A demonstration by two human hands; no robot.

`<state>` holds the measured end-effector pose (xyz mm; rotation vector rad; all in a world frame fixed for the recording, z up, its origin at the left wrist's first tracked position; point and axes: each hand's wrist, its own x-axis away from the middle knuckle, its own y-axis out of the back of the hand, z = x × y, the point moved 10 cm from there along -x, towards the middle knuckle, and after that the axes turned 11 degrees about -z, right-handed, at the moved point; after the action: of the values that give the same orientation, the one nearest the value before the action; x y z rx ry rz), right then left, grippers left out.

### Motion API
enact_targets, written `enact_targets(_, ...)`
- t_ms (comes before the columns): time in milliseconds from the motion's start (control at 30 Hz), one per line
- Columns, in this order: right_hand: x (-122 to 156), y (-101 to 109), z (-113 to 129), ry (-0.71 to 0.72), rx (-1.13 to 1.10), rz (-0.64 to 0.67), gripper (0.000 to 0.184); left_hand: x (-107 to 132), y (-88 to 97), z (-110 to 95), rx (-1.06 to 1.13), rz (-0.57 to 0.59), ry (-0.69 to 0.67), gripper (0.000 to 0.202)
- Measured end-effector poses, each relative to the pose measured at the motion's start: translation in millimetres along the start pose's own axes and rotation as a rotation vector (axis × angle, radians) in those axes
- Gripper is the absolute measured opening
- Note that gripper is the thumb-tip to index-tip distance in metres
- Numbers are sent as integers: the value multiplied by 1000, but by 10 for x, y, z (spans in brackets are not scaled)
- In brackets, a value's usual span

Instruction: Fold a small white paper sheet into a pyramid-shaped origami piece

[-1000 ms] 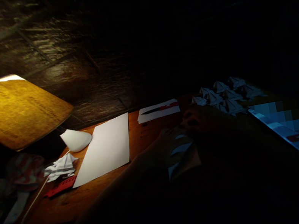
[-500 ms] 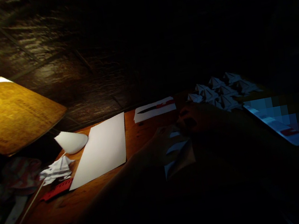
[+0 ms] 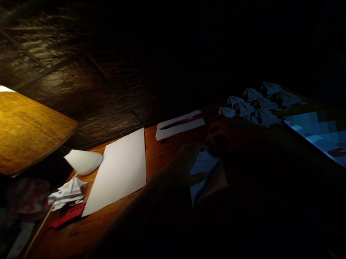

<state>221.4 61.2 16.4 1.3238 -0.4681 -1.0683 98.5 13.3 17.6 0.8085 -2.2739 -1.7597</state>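
Note:
The scene is very dark. My left hand point(image 3: 184, 163) and my right hand point(image 3: 228, 137) meet over a small piece of white paper point(image 3: 202, 173) near the middle of the wooden table point(image 3: 78, 235). Both hands are closed on the paper, fingers pinched at its upper edge. A long blank white sheet point(image 3: 116, 170) lies to the left of my hands. Behind my right hand sits a cluster of several folded paper figures point(image 3: 255, 103).
A knife with a red handle point(image 3: 180, 123) lies on a small white sheet at the back. At the left are a white paper cone point(image 3: 83, 162), crumpled paper point(image 3: 67, 193), a red strip point(image 3: 67, 216) and a lit wooden board point(image 3: 8, 127). A blue-white object point(image 3: 329, 142) lies at right.
The view shifted slightly. My hands stay on the small paper, and more of its white surface shows between them now.

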Motion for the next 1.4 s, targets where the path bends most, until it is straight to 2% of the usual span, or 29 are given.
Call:
enact_targets(200, 5, 7, 26, 6, 7, -5, 48, 20, 27, 60, 28, 3, 7, 70)
enact_targets(500, -11, -42, -18, -1, 9, -2, 48, 21, -45, 116, 7, 7, -18, 80)
enact_targets(733, -11, -58, -42, -20, 2, 8, 69, 11, -105, 275, -25, 11, -25, 95)
enact_targets(867, -19, -53, -39, -13, -21, 9, 72, 9, -122, 333, -82, 29, -72, 104)
enact_targets(1067, -25, -47, -56, -11, -46, -1, 67, 28, -79, 291, -161, -6, -156, 101)
enact_targets(1267, -22, -74, -58, 13, -36, 6, 67, 50, -10, 233, -177, -39, -142, 105)
enact_targets(1400, -22, -64, -54, 12, -37, -7, 66, 51, 36, 237, -172, -60, -124, 99)
